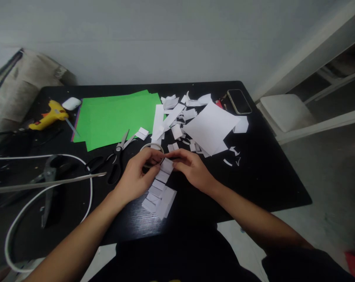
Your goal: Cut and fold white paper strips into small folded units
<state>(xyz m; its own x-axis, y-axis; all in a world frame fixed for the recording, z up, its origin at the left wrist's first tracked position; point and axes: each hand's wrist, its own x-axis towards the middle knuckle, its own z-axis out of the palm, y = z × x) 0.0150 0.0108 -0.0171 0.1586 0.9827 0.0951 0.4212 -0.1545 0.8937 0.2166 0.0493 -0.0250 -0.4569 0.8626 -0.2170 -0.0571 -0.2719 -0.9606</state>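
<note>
My left hand and my right hand meet over the middle of the black table, fingers pinched together on a chain of small folded white paper pieces that runs toward me. A ring of clear tape lies just behind my fingertips, partly hidden by my left hand. Black-handled scissors lie to the left of my left hand. Whether my fingers also touch the tape I cannot tell.
Green paper sheets and a white sheet with several paper scraps lie behind. A phone sits at back right. A yellow glue gun, pliers and a white cable occupy the left.
</note>
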